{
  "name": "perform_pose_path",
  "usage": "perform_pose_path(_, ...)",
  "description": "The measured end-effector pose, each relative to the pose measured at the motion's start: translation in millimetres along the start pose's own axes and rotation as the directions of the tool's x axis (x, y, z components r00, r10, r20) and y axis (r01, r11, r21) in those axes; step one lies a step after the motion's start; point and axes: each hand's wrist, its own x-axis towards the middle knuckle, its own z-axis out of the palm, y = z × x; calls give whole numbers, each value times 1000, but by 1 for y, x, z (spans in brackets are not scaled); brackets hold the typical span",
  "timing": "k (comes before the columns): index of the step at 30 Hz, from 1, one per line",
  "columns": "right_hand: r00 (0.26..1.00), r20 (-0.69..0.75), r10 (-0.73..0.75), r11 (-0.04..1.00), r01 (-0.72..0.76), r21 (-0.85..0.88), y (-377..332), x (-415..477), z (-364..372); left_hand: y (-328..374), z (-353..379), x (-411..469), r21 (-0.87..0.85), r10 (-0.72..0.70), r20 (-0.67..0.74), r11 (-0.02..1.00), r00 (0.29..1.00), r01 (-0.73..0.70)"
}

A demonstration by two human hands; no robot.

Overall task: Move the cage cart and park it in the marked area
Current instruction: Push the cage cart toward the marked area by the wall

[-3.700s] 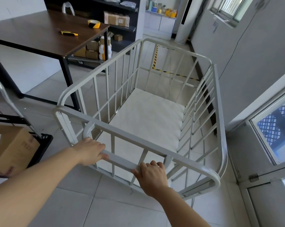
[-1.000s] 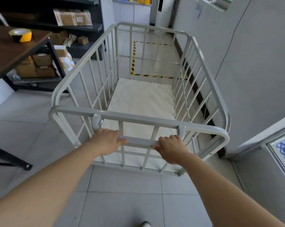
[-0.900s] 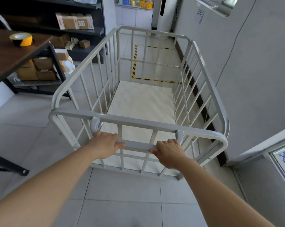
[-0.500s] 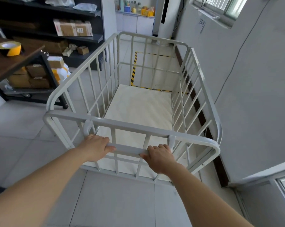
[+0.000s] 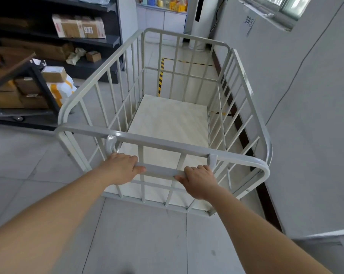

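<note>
The grey cage cart (image 5: 187, 144) fills the middle of the head view, its barred sides open at the top and its pale floor bare. My left hand (image 5: 121, 167) and my right hand (image 5: 199, 180) both grip the flat push handle (image 5: 160, 171) on the near end. Beyond the cart's far end, yellow-and-black tape (image 5: 160, 77) marks a rectangle on the floor beside the right wall. The cart's far end overlaps the near edge of that marked area.
A grey wall (image 5: 305, 115) runs close along the cart's right side. Dark shelves with cardboard boxes (image 5: 79, 28) stand at the left back. A brown table (image 5: 9, 62) and a low trolley of boxes (image 5: 28, 89) sit at the left. A white cabinet (image 5: 163, 18) is behind.
The cart has rolled forward toward the taped rectangle and closer along the right wall. The table and shelves have slid back to the left. Both hands kept their grip on the handle.
</note>
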Motion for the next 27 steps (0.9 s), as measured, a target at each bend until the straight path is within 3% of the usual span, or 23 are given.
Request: perform_pose_path(27, 999, -19, 35, 999, -34, 35, 92, 217, -62, -51, -85, 232, 20, 14, 28, 1000, 1000, -14)
